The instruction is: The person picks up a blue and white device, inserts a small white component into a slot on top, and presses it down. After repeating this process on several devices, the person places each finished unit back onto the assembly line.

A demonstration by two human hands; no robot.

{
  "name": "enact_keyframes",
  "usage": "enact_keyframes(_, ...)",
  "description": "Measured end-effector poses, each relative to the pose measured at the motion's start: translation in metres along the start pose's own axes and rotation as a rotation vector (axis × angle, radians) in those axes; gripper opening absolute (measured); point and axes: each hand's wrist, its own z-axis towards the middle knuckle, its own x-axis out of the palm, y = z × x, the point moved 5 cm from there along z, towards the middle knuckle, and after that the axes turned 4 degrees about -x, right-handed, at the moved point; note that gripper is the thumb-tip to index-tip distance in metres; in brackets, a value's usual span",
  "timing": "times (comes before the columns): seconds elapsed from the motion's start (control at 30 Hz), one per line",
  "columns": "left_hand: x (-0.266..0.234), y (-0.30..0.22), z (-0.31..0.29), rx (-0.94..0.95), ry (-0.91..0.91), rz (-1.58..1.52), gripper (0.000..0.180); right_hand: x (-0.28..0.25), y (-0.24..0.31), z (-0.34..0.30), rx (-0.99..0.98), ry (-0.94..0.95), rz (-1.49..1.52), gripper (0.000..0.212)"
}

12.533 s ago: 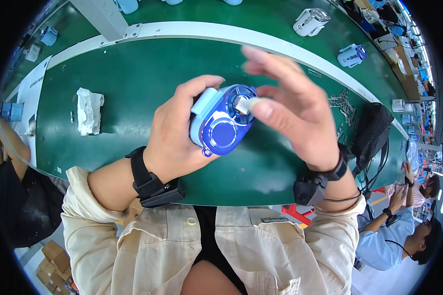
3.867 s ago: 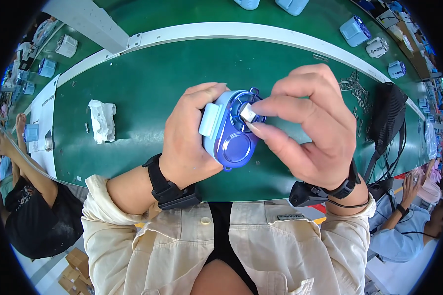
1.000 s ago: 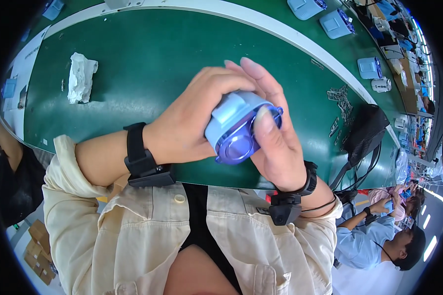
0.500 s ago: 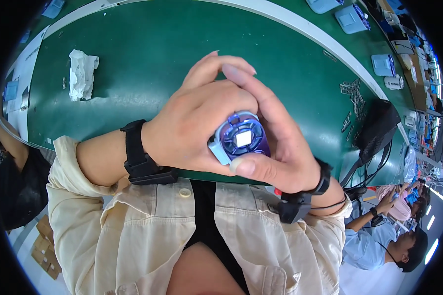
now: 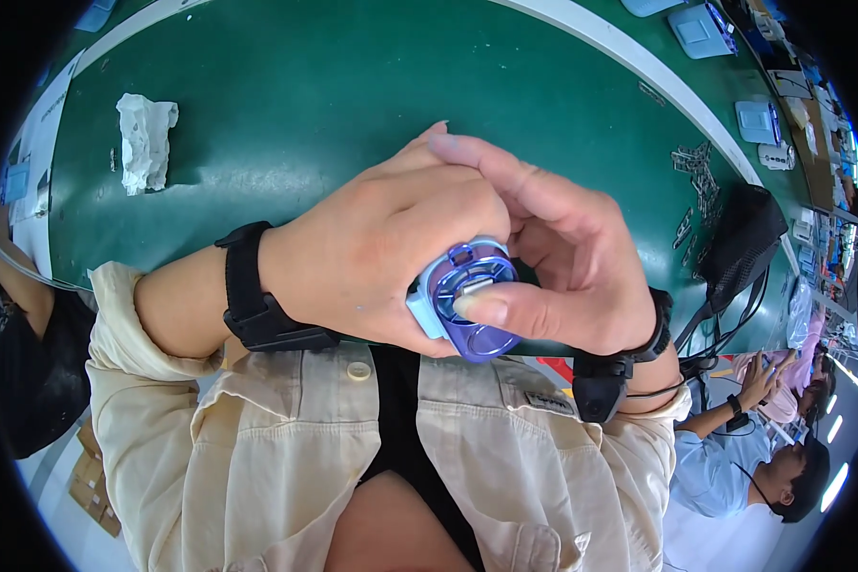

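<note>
Close to my chest, my left hand [image 5: 381,243] is wrapped round a small light-blue and purple plastic device [image 5: 481,340]. Its glossy face has a round spoked ring, a small loop at the top, and a pale square piece in the middle. My right hand [image 5: 582,257] comes in from the right, with its thumb lying across the middle of that face, partly covering the square. The right index finger reaches over to the left hand's knuckles, and the other right fingers curl in beside the device. My left fingertips and the back of the device are hidden.
On the green table [image 5: 286,86] lies crumpled white paper [image 5: 146,143] at the left. Small metal pieces [image 5: 701,181] are scattered at the right, by a black mesh pouch [image 5: 739,238] with straps. Light-blue containers [image 5: 701,31] stand beyond the white rail. Other people sit at both sides.
My right thumb has moved from the device's lower edge up onto the square in its middle. The device's purple lower part now shows more. My right hand has shifted slightly right.
</note>
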Motion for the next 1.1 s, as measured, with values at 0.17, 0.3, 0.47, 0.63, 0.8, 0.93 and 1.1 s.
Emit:
enact_keyframes(0.17,0.002,-0.001,0.001,0.017,-0.026,0.032,0.061,0.000,0.004,0.000,0.023,-0.038,-0.085,0.073)
enact_keyframes(0.3,0.002,0.002,0.002,0.003,-0.027,0.004,0.063,-0.001,0.001,0.004,0.000,-0.055,-0.090,0.071)
enact_keyframes(0.47,-0.001,0.006,0.002,-0.074,-0.072,-0.088,0.067,-0.002,0.001,0.006,0.040,-0.138,0.117,0.067)
enact_keyframes(0.63,0.001,0.013,-0.001,-0.141,-0.108,-0.241,0.059,0.000,0.002,0.001,-0.036,-0.038,0.139,0.067)
enact_keyframes(0.8,-0.001,0.013,0.000,-0.147,-0.088,-0.214,0.059,-0.003,-0.003,0.002,-0.069,-0.036,0.140,0.063)
enact_keyframes(0.93,0.000,0.013,0.002,-0.133,-0.089,-0.249,0.058,-0.004,-0.002,0.001,-0.063,-0.016,0.166,0.063)
enact_keyframes(1.1,0.000,0.011,0.002,-0.070,-0.096,-0.144,0.058,-0.004,-0.001,0.002,-0.037,-0.031,0.185,0.062)
